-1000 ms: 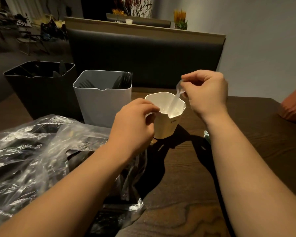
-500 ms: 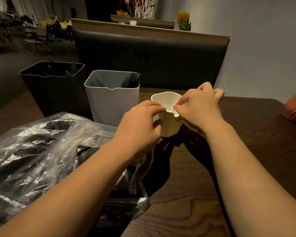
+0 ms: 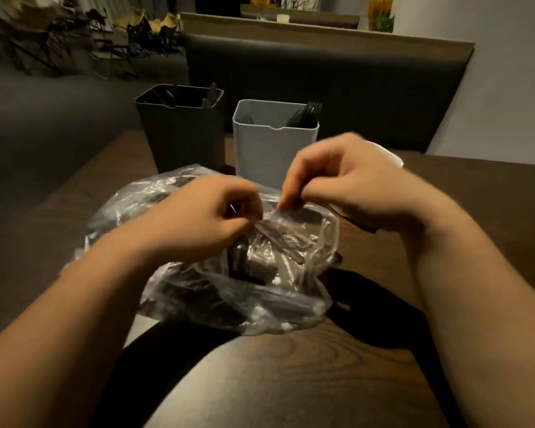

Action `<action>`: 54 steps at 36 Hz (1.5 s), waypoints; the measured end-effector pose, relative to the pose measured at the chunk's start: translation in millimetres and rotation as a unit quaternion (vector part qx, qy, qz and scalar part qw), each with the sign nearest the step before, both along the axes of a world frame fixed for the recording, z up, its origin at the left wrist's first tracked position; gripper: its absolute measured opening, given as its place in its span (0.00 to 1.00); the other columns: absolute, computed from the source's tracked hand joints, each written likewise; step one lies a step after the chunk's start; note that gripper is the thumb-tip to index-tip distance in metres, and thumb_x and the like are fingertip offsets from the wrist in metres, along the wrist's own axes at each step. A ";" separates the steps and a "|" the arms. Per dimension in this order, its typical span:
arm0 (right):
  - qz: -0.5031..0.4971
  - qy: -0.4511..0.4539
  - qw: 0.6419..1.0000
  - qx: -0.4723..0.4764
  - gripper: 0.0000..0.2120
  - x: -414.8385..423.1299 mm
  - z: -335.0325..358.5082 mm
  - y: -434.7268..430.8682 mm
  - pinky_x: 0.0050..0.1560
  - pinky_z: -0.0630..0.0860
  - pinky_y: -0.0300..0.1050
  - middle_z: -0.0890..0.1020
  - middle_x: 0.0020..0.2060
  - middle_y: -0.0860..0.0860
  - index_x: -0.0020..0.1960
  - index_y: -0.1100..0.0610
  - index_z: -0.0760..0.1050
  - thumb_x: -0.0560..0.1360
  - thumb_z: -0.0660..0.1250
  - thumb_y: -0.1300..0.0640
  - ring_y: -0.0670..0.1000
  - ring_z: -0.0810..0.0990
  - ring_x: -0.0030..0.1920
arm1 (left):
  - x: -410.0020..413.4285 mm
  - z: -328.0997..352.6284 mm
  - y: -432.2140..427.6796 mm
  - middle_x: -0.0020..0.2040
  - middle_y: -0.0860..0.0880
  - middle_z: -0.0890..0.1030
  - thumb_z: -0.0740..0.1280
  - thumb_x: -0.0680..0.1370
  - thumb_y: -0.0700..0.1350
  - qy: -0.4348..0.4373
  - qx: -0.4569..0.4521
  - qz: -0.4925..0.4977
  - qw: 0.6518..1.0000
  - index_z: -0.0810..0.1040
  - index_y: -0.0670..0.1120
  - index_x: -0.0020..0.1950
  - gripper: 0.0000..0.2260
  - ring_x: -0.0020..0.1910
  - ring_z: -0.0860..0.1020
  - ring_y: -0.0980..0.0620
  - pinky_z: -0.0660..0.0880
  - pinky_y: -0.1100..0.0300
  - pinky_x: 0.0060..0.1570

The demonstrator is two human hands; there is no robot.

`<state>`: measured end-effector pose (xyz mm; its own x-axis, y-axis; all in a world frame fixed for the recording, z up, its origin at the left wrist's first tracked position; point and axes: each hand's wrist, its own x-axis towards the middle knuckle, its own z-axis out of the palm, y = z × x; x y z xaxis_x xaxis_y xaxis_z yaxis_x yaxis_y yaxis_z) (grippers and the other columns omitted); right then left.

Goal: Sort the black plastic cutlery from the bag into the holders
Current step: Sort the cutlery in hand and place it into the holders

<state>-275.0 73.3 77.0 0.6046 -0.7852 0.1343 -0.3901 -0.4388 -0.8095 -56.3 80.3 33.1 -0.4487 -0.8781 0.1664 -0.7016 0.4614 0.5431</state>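
Your left grip (image 3: 204,217) and right grip (image 3: 346,180) are both pinching the crinkled clear plastic bag (image 3: 213,298) on the dark wooden tabletop (image 3: 291,381).

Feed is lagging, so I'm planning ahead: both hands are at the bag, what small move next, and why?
Probably pull the hands apart to widen the mouth of the bag. The left hand and right hand both seem to pinch its clear film, black cutlery lies inside, and the black holder and grey holder stand open behind.
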 end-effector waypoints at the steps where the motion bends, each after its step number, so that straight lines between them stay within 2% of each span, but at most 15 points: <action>1: 0.017 0.036 0.999 0.019 0.14 12.1 -9.6 1.0 0.52 0.81 0.47 0.85 0.41 0.59 0.44 0.61 0.81 0.73 0.63 0.76 0.53 0.85 0.44 | 2.0 -2.4 1.0 0.40 0.56 0.81 0.70 0.77 0.40 -0.038 -0.019 -0.001 0.999 0.82 0.54 0.47 0.08 0.40 0.78 0.59 0.74 0.56 0.41; 5: -0.019 0.253 0.963 -0.087 0.06 34.7 -49.9 -12.9 0.55 0.79 0.50 0.84 0.44 0.46 0.47 0.49 0.80 0.74 0.72 0.59 0.47 0.81 0.47 | 10.3 -2.4 8.6 0.42 0.56 0.82 0.69 0.78 0.52 -0.176 -0.076 0.031 0.981 0.82 0.57 0.52 0.05 0.40 0.76 0.55 0.74 0.55 0.41; 8: -0.068 0.328 0.932 -0.139 0.18 36.3 -60.3 -18.5 0.59 0.77 0.50 0.81 0.53 0.44 0.57 0.47 0.78 0.70 0.77 0.50 0.47 0.78 0.54 | 22.9 3.1 16.2 0.46 0.58 0.81 0.67 0.78 0.60 -0.264 -0.041 0.041 0.963 0.81 0.61 0.55 0.09 0.42 0.75 0.57 0.74 0.57 0.44; 12: -0.045 0.403 0.900 -0.161 0.39 43.4 -59.3 -18.6 0.70 0.68 0.48 0.74 0.68 0.47 0.72 0.47 0.68 0.65 0.79 0.42 0.50 0.71 0.68 | 40.1 5.6 21.6 0.40 0.59 0.75 0.60 0.76 0.69 -0.394 -0.067 0.028 0.916 0.83 0.60 0.51 0.18 0.48 0.70 0.55 0.64 0.57 0.50; 15: -0.042 0.449 0.876 -0.169 0.42 51.7 -55.2 -18.6 0.75 0.58 0.46 0.69 0.73 0.48 0.76 0.49 0.64 0.67 0.77 0.41 0.51 0.64 0.74 | 50.3 9.5 24.1 0.43 0.60 0.71 0.56 0.76 0.72 -0.417 -0.045 0.030 0.907 0.83 0.60 0.50 0.23 0.53 0.63 0.56 0.57 0.56 0.54; 18: -0.069 0.459 0.865 -0.191 0.33 58.4 -52.0 -16.3 0.70 0.66 0.48 0.74 0.65 0.48 0.70 0.49 0.70 0.69 0.76 0.42 0.52 0.70 0.69 | 56.0 10.6 26.5 0.46 0.59 0.71 0.54 0.75 0.74 -0.421 -0.037 0.040 0.905 0.83 0.55 0.49 0.28 0.54 0.59 0.55 0.58 0.53 0.58; 20: -0.088 0.448 0.869 -0.190 0.21 62.2 -52.4 -13.6 0.62 0.73 0.48 0.78 0.57 0.49 0.63 0.50 0.75 0.73 0.73 0.45 0.53 0.75 0.61 | 55.1 9.4 28.8 0.47 0.56 0.69 0.52 0.75 0.75 -0.422 -0.045 0.048 0.904 0.80 0.53 0.47 0.30 0.55 0.58 0.53 0.59 0.51 0.63; 22: -0.091 0.446 0.876 -0.162 0.16 64.7 -53.5 -9.8 0.56 0.74 0.47 0.79 0.54 0.50 0.60 0.52 0.76 0.76 0.69 0.47 0.53 0.77 0.56 | 53.1 6.3 31.9 0.48 0.54 0.68 0.50 0.75 0.74 -0.415 -0.059 0.058 0.906 0.81 0.52 0.49 0.32 0.58 0.59 0.51 0.58 0.50 0.66; 29: -0.060 0.445 0.893 0.004 0.33 49.8 -46.2 -0.2 0.58 0.74 0.43 0.76 0.65 0.45 0.72 0.46 0.66 0.72 0.74 0.40 0.47 0.76 0.57 | 50.2 -4.5 45.2 0.57 0.52 0.72 0.58 0.75 0.70 -0.364 -0.103 0.057 0.924 0.76 0.54 0.64 0.27 0.64 0.61 0.48 0.58 0.49 0.69; 34: -0.046 0.451 0.890 0.050 0.41 44.2 -42.4 4.8 0.60 0.78 0.50 0.76 0.60 0.42 0.71 0.40 0.62 0.66 0.81 0.48 0.48 0.77 0.57 | 38.2 -8.8 50.1 0.60 0.51 0.69 0.57 0.75 0.71 -0.348 -0.092 0.006 0.933 0.75 0.55 0.63 0.27 0.64 0.60 0.47 0.58 0.47 0.70; 38: -0.056 0.430 0.901 0.022 0.32 44.2 -51.3 5.9 0.51 0.79 0.47 0.80 0.49 0.43 0.63 0.42 0.65 0.68 0.79 0.54 0.46 0.79 0.48 | 36.3 -9.4 50.5 0.59 0.52 0.66 0.59 0.74 0.71 -0.348 -0.075 -0.019 0.934 0.76 0.58 0.63 0.25 0.65 0.58 0.47 0.58 0.46 0.70; 41: -0.056 0.398 0.916 -0.015 0.21 43.9 -52.1 6.4 0.44 0.74 0.36 0.80 0.48 0.44 0.60 0.45 0.68 0.73 0.74 0.57 0.45 0.78 0.47 | 37.7 -6.9 50.2 0.59 0.54 0.65 0.59 0.73 0.74 -0.342 -0.053 -0.032 0.938 0.76 0.61 0.62 0.25 0.66 0.57 0.49 0.57 0.48 0.69; 46: -0.084 0.357 0.929 -0.052 0.15 42.7 -60.1 4.3 0.51 0.75 0.44 0.80 0.48 0.43 0.54 0.48 0.72 0.73 0.75 0.52 0.46 0.77 0.49 | 40.2 -3.6 49.8 0.55 0.58 0.69 0.60 0.74 0.73 -0.332 -0.054 -0.017 0.942 0.76 0.61 0.61 0.23 0.61 0.60 0.52 0.59 0.49 0.67; 51: -0.154 0.309 0.931 -0.115 0.08 40.4 -73.9 3.6 0.51 0.70 0.43 0.77 0.46 0.41 0.48 0.44 0.73 0.75 0.73 0.49 0.47 0.75 0.50 | 37.5 -2.7 51.1 0.55 0.62 0.71 0.61 0.74 0.72 -0.335 -0.013 -0.063 0.940 0.76 0.63 0.61 0.21 0.62 0.61 0.56 0.57 0.48 0.67; 54: -0.152 0.298 0.938 -0.096 0.11 38.2 -71.6 3.3 0.55 0.76 0.44 0.79 0.48 0.42 0.52 0.44 0.75 0.74 0.75 0.49 0.46 0.77 0.51 | 36.0 -3.8 51.3 0.57 0.61 0.72 0.62 0.74 0.72 -0.340 0.000 -0.075 0.937 0.76 0.64 0.63 0.22 0.61 0.62 0.55 0.57 0.48 0.66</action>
